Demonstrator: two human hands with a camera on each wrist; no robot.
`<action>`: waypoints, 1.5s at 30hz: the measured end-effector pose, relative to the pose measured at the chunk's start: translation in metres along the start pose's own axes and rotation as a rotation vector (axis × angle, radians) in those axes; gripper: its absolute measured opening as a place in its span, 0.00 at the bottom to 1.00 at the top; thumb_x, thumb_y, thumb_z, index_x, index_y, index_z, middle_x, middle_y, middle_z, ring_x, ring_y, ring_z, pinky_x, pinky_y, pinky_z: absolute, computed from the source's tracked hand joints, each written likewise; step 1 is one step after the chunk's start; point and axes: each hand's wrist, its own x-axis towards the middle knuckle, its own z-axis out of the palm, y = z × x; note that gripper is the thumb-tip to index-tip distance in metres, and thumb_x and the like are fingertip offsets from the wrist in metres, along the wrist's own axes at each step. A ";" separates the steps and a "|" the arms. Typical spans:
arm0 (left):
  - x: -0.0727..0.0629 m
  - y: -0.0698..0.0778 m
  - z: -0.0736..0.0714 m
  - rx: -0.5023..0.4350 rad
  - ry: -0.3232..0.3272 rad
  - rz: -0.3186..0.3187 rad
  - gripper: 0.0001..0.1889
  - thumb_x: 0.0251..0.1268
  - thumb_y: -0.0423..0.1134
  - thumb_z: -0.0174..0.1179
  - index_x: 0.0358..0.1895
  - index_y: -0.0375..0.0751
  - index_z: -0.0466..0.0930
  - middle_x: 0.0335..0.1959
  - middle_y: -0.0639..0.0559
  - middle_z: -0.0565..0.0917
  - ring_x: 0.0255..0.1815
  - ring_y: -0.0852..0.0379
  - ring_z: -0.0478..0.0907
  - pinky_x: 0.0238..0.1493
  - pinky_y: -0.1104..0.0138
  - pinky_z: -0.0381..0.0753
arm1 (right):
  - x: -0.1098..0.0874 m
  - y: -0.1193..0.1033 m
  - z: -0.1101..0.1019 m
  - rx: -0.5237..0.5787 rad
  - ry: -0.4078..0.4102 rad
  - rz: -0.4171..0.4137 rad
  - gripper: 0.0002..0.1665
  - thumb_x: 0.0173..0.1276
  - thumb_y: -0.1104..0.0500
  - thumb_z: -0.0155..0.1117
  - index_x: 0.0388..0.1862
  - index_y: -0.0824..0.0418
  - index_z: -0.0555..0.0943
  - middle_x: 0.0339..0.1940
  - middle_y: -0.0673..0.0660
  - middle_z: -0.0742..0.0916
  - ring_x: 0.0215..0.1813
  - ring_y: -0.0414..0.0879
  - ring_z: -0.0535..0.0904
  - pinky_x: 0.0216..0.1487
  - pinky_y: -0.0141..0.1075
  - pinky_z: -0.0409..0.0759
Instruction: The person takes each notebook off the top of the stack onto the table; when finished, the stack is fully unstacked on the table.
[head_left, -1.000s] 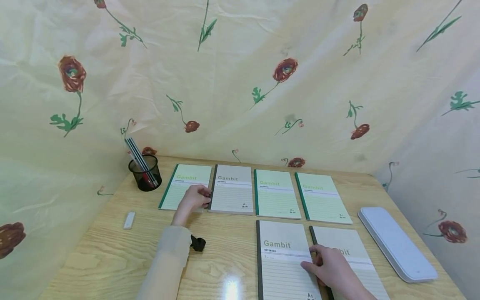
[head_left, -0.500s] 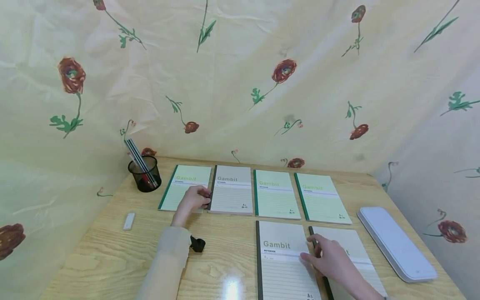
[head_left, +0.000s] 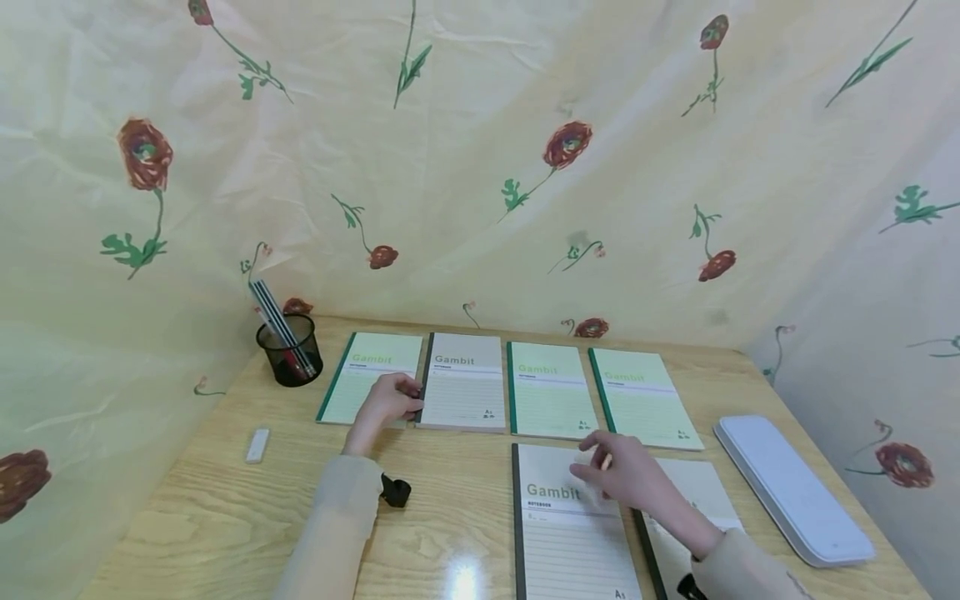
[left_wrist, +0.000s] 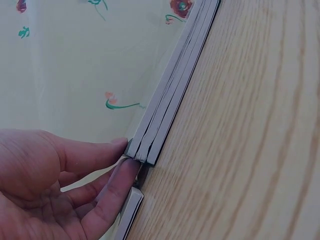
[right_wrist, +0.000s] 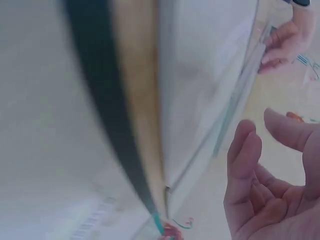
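One notebook (head_left: 463, 380) is pinched by the left hand (head_left: 387, 399), the right hand (head_left: 624, 473) half-spread, empty; flowery cloth (head_left: 450, 167) is hung behind the table (head_left: 442, 500).

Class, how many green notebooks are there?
3, in the back row: the leftmost pale green rectangular notebook, the third from left and the rightmost one. Others may be hidden beneath.

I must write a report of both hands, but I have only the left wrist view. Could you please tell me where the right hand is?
Observer: The right hand is over the two nearer notebooks, as the head view shows.
Operator: Thank you. Does it hold something?
Observer: No, in the right wrist view it holds nothing.
Operator: And is there some container at the far left of the table?
Observer: Yes, a black mesh cup with pencils in it.
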 end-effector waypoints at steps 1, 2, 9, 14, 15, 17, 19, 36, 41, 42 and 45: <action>0.000 0.000 0.000 0.002 0.000 0.001 0.16 0.62 0.25 0.65 0.54 0.29 0.79 0.45 0.39 0.81 0.40 0.49 0.81 0.41 0.61 0.85 | 0.004 -0.001 -0.001 0.003 -0.002 -0.018 0.21 0.63 0.56 0.74 0.51 0.66 0.81 0.25 0.50 0.81 0.19 0.45 0.78 0.19 0.35 0.75; 0.000 0.000 0.001 0.003 0.000 0.001 0.16 0.62 0.25 0.65 0.54 0.29 0.79 0.45 0.39 0.81 0.41 0.49 0.81 0.41 0.61 0.85 | 0.009 -0.003 -0.002 0.007 -0.004 -0.039 0.21 0.63 0.56 0.73 0.51 0.66 0.81 0.25 0.51 0.81 0.19 0.45 0.78 0.19 0.35 0.75; 0.000 0.000 0.002 0.001 0.003 0.006 0.16 0.62 0.24 0.65 0.54 0.28 0.79 0.45 0.39 0.81 0.40 0.48 0.81 0.41 0.61 0.85 | 0.041 -0.016 -0.002 0.030 -0.011 -0.033 0.22 0.65 0.55 0.72 0.52 0.68 0.80 0.29 0.53 0.82 0.22 0.46 0.80 0.23 0.37 0.78; -0.001 0.001 0.001 0.004 0.004 -0.005 0.16 0.62 0.25 0.65 0.54 0.29 0.79 0.45 0.39 0.81 0.41 0.48 0.81 0.41 0.61 0.85 | 0.067 -0.022 0.004 0.073 -0.037 -0.030 0.24 0.66 0.55 0.71 0.54 0.69 0.79 0.32 0.55 0.82 0.24 0.46 0.81 0.26 0.38 0.80; -0.001 0.001 0.001 0.009 0.005 -0.006 0.16 0.62 0.25 0.65 0.54 0.29 0.79 0.45 0.39 0.81 0.40 0.48 0.81 0.41 0.61 0.85 | 0.073 -0.023 0.006 0.088 -0.041 -0.029 0.24 0.66 0.55 0.71 0.55 0.69 0.79 0.33 0.56 0.83 0.25 0.46 0.81 0.27 0.38 0.81; -0.002 0.001 0.000 0.011 0.010 -0.012 0.16 0.63 0.25 0.65 0.54 0.30 0.79 0.45 0.39 0.81 0.40 0.48 0.81 0.41 0.61 0.85 | 0.083 -0.027 0.010 0.118 -0.045 -0.028 0.25 0.67 0.55 0.71 0.56 0.70 0.78 0.34 0.56 0.83 0.25 0.46 0.82 0.28 0.38 0.83; -0.002 0.001 -0.001 0.008 0.012 -0.016 0.16 0.63 0.26 0.65 0.54 0.30 0.80 0.45 0.39 0.81 0.40 0.48 0.80 0.41 0.61 0.85 | 0.093 -0.030 0.014 0.157 -0.043 -0.021 0.26 0.67 0.55 0.70 0.57 0.70 0.77 0.34 0.58 0.84 0.26 0.46 0.83 0.29 0.38 0.84; -0.002 0.000 0.001 -0.015 0.005 -0.008 0.15 0.64 0.25 0.64 0.53 0.29 0.79 0.44 0.39 0.81 0.39 0.49 0.80 0.40 0.62 0.85 | 0.140 -0.037 0.054 0.343 -0.006 0.126 0.25 0.67 0.54 0.70 0.56 0.68 0.79 0.37 0.59 0.83 0.30 0.47 0.82 0.33 0.36 0.84; -0.001 -0.001 0.002 -0.012 0.010 -0.013 0.14 0.64 0.26 0.64 0.52 0.29 0.80 0.44 0.39 0.81 0.39 0.49 0.80 0.40 0.62 0.85 | 0.145 -0.037 0.062 0.350 0.007 0.137 0.26 0.67 0.54 0.71 0.57 0.67 0.79 0.36 0.57 0.83 0.31 0.46 0.81 0.33 0.34 0.82; -0.001 -0.001 0.002 -0.009 0.013 -0.012 0.14 0.64 0.26 0.64 0.52 0.29 0.80 0.44 0.39 0.81 0.39 0.49 0.80 0.40 0.62 0.85 | 0.145 -0.038 0.062 0.348 0.012 0.134 0.26 0.66 0.54 0.71 0.57 0.67 0.79 0.35 0.58 0.84 0.31 0.46 0.81 0.33 0.34 0.81; -0.001 -0.001 0.002 -0.006 0.015 -0.017 0.14 0.65 0.26 0.64 0.53 0.30 0.80 0.45 0.39 0.81 0.40 0.48 0.81 0.41 0.62 0.85 | 0.146 -0.040 0.064 0.334 0.019 0.127 0.26 0.66 0.54 0.71 0.57 0.68 0.79 0.36 0.58 0.84 0.31 0.46 0.80 0.33 0.34 0.80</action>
